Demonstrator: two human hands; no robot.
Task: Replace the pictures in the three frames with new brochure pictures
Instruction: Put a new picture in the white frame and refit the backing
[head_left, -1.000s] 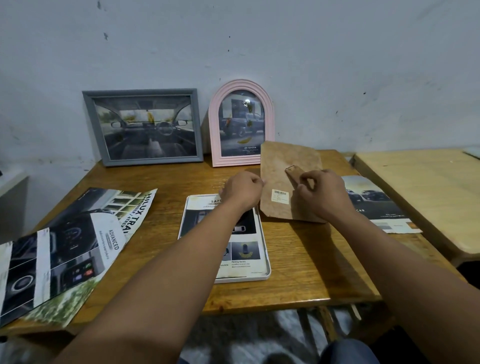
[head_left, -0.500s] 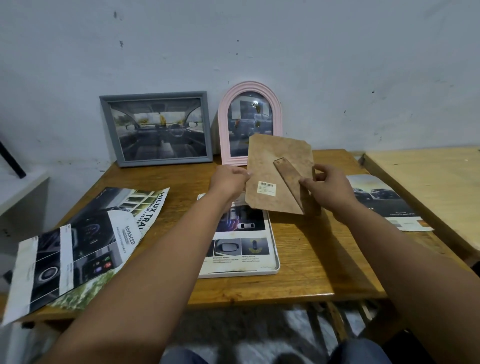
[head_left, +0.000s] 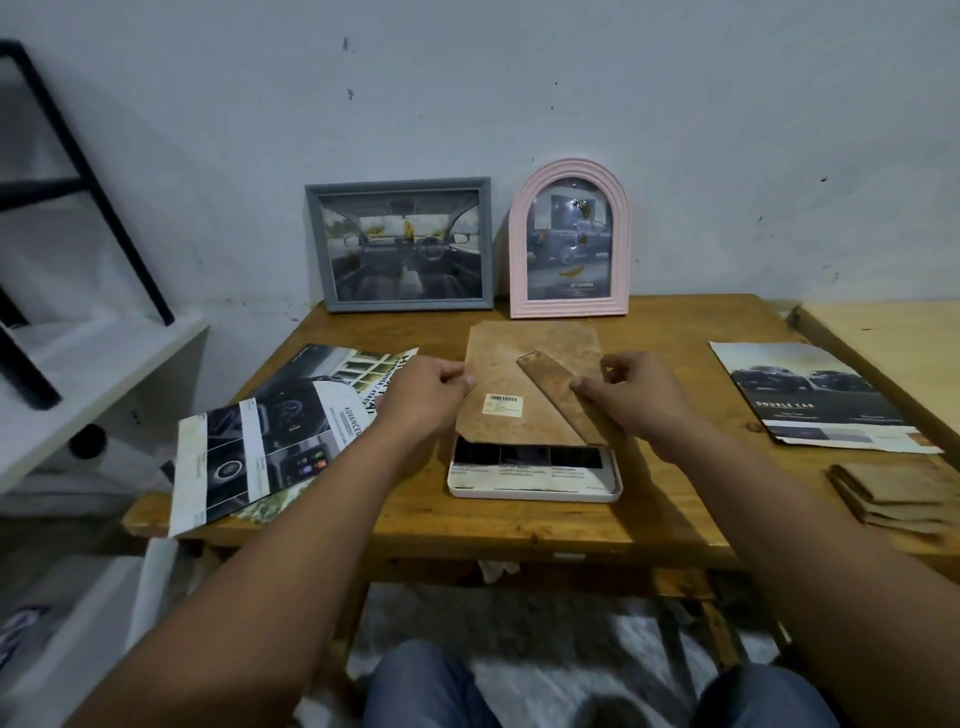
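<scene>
1. A brown fibreboard backing board (head_left: 524, 374) with a hinged easel strut (head_left: 563, 400) is held over a white frame (head_left: 535, 488) lying face down near the wooden table's (head_left: 675, 499) front edge; a brochure picture (head_left: 524, 457) shows beneath.
2. The left hand (head_left: 421, 400) pinches the board's left edge with curled fingers.
3. The right hand (head_left: 639, 400) has its curled fingers on the right edge and the strut.
4. The board looks thin, light and stiff; holding its edges seems safest, as the strut may flap.
5. A grey frame (head_left: 400, 244) and an arched pink frame (head_left: 569, 239) lean against the wall, filled.
</scene>
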